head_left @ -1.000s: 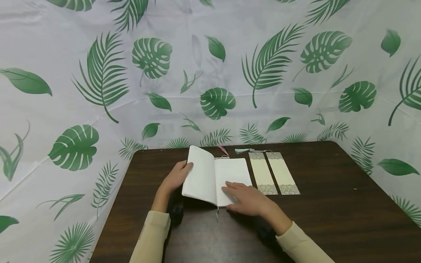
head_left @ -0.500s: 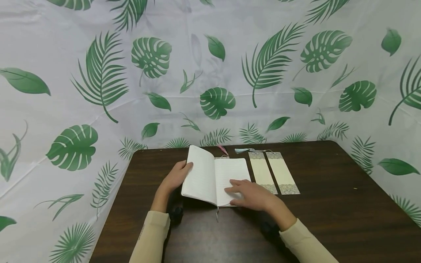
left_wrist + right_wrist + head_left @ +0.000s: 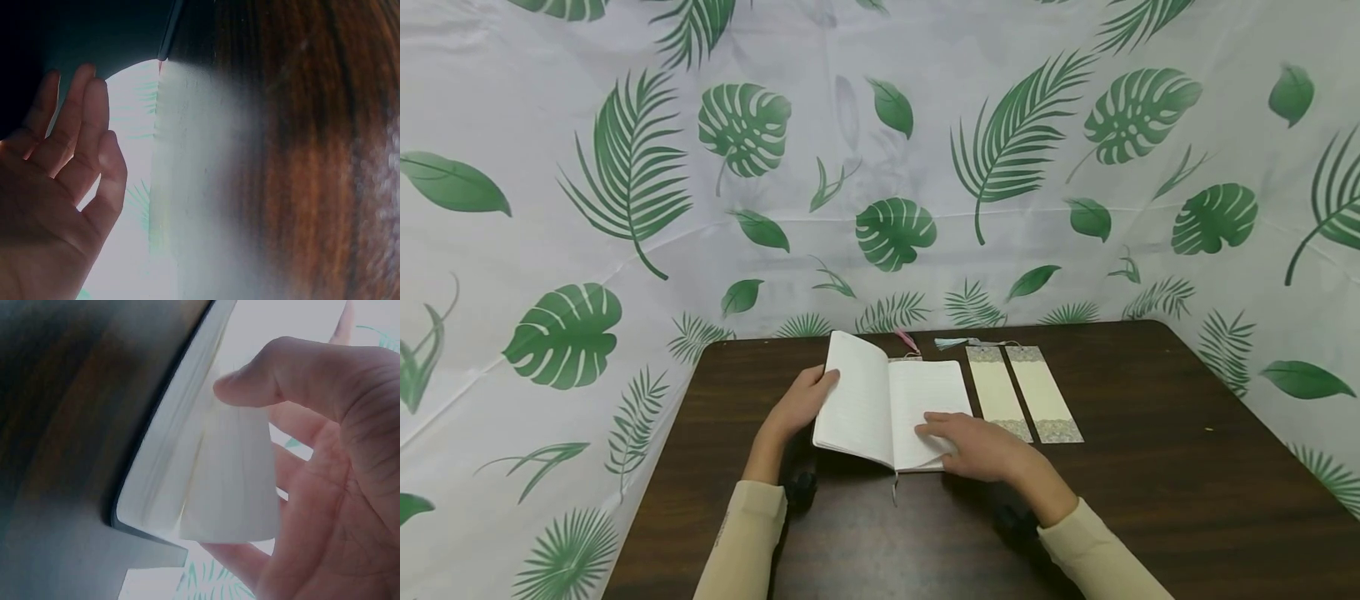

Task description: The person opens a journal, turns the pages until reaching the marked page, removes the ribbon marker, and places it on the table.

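An open notebook [image 3: 853, 400] with white lined pages lies on the dark wooden table [image 3: 1150, 483], its left half raised at a slant. My left hand [image 3: 797, 406] holds that half by its outer edge, thumb over the page and fingers behind. Over the right page is my right hand [image 3: 981, 450], near the lower outer corner, where a page bends up. The right wrist view shows its thumb on the edge of some lifted pages [image 3: 237, 487], with fingers behind them. A thin ribbon [image 3: 894, 492] hangs from the notebook's lower spine.
Two cream bookmarks [image 3: 996, 385] with patterned ends lie side by side right of the notebook. A pale blue tassel [image 3: 950, 342] lies above them. A pink tassel [image 3: 907, 340] shows behind the notebook. A leaf-printed cloth [image 3: 895, 167] hangs behind the table.
My right hand has shifted a little to the right, toward the page's outer edge, and the lower corner of the page now lifts. The left hand stays where it was.
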{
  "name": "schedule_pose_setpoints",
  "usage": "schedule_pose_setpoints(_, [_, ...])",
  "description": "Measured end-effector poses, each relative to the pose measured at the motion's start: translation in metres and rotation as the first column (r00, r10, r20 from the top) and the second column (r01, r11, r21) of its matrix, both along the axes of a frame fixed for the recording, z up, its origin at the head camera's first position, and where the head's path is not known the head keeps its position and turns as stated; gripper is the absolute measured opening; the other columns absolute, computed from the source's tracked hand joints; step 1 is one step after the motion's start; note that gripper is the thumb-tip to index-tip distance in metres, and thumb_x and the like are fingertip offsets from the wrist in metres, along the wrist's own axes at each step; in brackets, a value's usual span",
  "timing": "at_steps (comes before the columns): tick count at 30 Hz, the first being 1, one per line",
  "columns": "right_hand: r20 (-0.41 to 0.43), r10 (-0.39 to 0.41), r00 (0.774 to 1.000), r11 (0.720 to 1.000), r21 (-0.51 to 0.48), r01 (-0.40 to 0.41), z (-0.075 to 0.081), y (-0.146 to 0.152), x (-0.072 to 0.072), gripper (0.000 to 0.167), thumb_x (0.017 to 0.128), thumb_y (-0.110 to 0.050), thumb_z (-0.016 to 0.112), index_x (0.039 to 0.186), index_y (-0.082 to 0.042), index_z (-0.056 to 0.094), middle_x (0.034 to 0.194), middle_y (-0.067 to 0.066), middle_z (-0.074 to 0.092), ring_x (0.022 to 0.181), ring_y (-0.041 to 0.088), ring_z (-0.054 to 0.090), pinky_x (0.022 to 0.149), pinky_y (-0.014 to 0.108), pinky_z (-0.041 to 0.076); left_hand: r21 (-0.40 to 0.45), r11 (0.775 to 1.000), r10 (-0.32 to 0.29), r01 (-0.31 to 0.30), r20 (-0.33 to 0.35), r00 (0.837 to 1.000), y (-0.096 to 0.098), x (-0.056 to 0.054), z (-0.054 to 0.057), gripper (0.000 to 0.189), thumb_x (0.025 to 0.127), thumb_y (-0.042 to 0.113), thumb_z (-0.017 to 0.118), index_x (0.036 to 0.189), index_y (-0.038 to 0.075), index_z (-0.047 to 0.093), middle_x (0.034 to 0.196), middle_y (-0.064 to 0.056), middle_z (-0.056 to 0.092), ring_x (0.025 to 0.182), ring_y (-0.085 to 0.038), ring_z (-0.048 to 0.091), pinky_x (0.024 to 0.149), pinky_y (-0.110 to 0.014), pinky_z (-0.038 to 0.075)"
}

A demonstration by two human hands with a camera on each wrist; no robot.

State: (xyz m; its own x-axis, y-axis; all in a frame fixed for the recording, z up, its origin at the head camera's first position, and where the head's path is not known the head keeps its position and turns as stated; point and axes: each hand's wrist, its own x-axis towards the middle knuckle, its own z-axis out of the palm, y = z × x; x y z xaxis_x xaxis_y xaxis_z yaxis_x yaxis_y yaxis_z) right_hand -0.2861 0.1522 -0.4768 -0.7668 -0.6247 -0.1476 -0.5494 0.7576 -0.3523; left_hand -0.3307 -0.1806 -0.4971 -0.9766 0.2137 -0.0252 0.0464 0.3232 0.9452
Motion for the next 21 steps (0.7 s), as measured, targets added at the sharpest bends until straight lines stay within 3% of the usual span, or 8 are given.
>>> schedule_pose_setpoints(9, [-0.147, -0.057, 0.988, 0.998, -0.043, 0.051, 0.004, 0.008, -0.008, 0.059, 0.094, -0.016, 0.077, 0.151, -0.012, 0.062, 0.164, 0.018, 0.052, 0.150, 0.041, 0.050, 0.113, 0.066, 0.045, -0.002, 1.000, -0.010, 0.010, 0.003, 1.000, 0.000, 0.000, 0.002, 0.050, 0.117, 0.039, 0.041, 0.141, 0.000, 0.062, 0.107, -0.015, 0.071, 0.085, -0.020, 0.069, 0.083, -0.037, 0.057])
schedule_pose_setpoints(15, [-0.263, -0.156, 0.952, 0.979, -0.166, 0.115, 0.007, 0.010, -0.013, 0.086, 0.090, -0.024, 0.088, 0.164, -0.017, 0.045, 0.176, 0.020, 0.030, 0.155, 0.049, 0.039, 0.115, 0.074, 0.039, 0.001, 1.000, -0.015, 0.015, 0.009, 1.000, -0.001, 0.001, 0.002, 0.051, 0.117, 0.037, 0.039, 0.143, -0.001, 0.060, 0.109, -0.015, 0.072, 0.086, -0.018, 0.068, 0.083, -0.037, 0.056])
schedule_pose_setpoints(18, [-0.262, -0.264, 0.928, 0.943, -0.273, 0.191, 0.007, 0.007, -0.015, 0.104, 0.092, -0.027, 0.086, 0.173, -0.017, 0.023, 0.177, 0.021, 0.025, 0.158, 0.050, 0.035, 0.118, 0.073, 0.037, 0.002, 1.000, -0.016, 0.016, 0.004, 1.000, -0.001, 0.002, 0.002, 0.052, 0.117, 0.039, 0.040, 0.144, -0.001, 0.060, 0.110, -0.016, 0.072, 0.088, -0.020, 0.068, 0.084, -0.038, 0.056])
schedule_pose_setpoints(21, [-0.156, -0.363, 0.919, 0.876, -0.393, 0.280, 0.005, -0.001, -0.014, 0.115, 0.097, -0.020, 0.079, 0.175, -0.018, -0.005, 0.176, 0.023, 0.028, 0.157, 0.049, 0.036, 0.118, 0.070, 0.039, -0.006, 1.000, -0.012, 0.012, -0.001, 1.000, -0.002, 0.002, 0.002, 0.052, 0.117, 0.041, 0.040, 0.145, 0.001, 0.060, 0.112, -0.016, 0.071, 0.090, -0.021, 0.068, 0.086, -0.037, 0.056])
